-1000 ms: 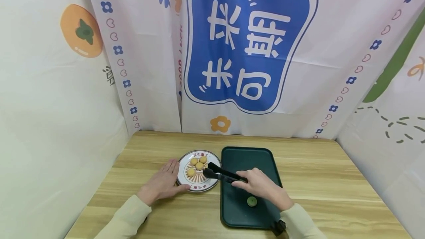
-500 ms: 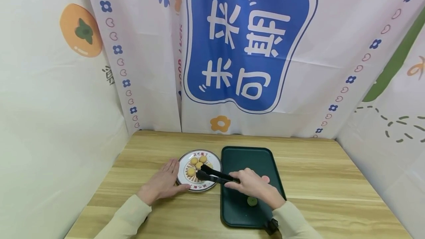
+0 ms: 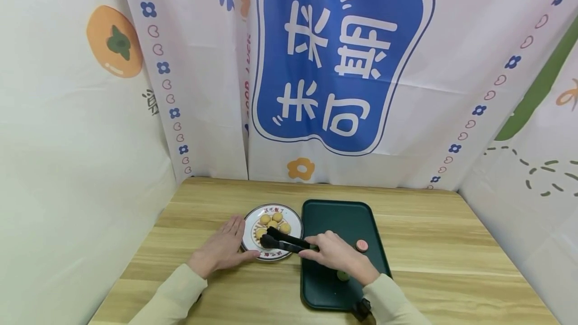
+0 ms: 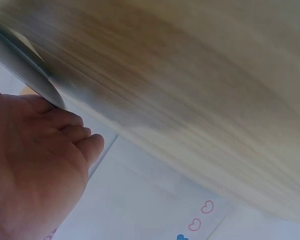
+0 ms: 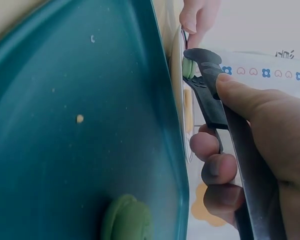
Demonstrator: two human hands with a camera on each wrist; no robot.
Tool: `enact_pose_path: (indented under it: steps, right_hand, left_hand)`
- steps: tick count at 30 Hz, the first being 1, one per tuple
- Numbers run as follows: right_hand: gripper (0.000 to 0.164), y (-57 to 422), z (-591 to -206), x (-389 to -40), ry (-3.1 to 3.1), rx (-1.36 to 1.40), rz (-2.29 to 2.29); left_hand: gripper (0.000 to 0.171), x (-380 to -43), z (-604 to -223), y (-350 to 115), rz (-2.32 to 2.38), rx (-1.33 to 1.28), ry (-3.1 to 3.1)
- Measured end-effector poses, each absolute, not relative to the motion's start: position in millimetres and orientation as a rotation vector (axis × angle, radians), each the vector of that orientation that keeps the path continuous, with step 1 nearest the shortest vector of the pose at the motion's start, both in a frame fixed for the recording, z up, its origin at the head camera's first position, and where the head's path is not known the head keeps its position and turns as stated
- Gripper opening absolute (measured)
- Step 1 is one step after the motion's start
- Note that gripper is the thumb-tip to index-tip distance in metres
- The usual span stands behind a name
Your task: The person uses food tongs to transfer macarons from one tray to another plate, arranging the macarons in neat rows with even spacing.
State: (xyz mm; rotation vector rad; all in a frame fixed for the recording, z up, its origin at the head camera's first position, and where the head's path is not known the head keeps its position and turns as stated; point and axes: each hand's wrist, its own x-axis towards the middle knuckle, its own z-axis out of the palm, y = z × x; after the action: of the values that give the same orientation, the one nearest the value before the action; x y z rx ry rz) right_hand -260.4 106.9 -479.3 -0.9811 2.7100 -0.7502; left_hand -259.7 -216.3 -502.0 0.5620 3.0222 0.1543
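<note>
My right hand (image 3: 336, 252) grips black tongs (image 3: 270, 241) over the white patterned plate (image 3: 295, 224). Between the tong tips in the right wrist view sits a green macaron (image 5: 188, 67), hidden behind the tips in the head view. Several yellow macarons (image 3: 285, 228) lie together on the plate. Flat beside the plate's left side, my left hand (image 3: 221, 247) touches the rim, fingers straight and thumb spread along the near edge. In the left wrist view, the fingertips are right at the plate's edge (image 4: 27, 67).
A dark green tray (image 3: 336, 214) lies right of the plate, under my right forearm. On it are a pink macaron (image 3: 362, 245) and another green macaron (image 3: 343, 276), partly covered by the arm. A small crumb (image 5: 80, 118) shows on the tray. Printed cloth hangs behind the wooden table (image 3: 429, 245).
My right hand and the tongs have moved left and slightly nearer, across the plate. The pink macaron on the tray has come into view from behind the hand. My left hand stays put.
</note>
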Motion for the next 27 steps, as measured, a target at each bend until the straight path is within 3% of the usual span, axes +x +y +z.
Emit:
enact_pose_path:
  steps: [5, 27]
  right_hand:
    - [0.056, 104.6, -481.1, -260.6, 2.722, -0.964, -0.720]
    - [0.055, 98.8, -484.0, -259.5, 2.750, -0.953, -0.661]
  left_hand:
    - [0.111, -259.9, -501.2, -215.2, 0.165, 0.560, 3.019]
    - [0.111, -259.1, -498.8, -214.5, 0.166, 0.568, 3.022]
